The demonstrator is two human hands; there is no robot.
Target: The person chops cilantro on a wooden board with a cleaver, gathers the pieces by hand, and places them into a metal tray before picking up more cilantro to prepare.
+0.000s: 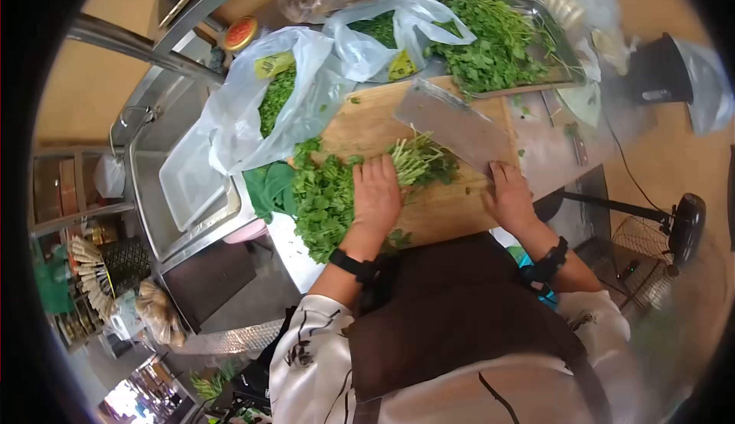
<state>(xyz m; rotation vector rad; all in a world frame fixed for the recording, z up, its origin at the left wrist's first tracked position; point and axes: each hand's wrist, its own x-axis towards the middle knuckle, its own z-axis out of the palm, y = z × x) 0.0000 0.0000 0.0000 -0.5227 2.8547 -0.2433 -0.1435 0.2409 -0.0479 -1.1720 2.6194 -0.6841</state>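
A bunch of cilantro [329,202] lies across the wooden cutting board [367,121], its leaves hanging over the left edge and its pale stems pointing right. My left hand [377,194] grips the bunch from above, fingers curled over the stems. In my right hand [508,198] is a cleaver [452,121], held by its handle, which the fingers mostly hide. Its broad blade slants up and left over the board, beyond the stem ends. Small leaf scraps dot the wood.
Plastic bags [306,64] of greens stand behind the board, beside a metal tray [566,64] heaped with cilantro. A knife [576,144] lies to the right. On the left is a steel sink [145,194] with a white plastic tub [191,179]. A fan [685,229] stands at right.
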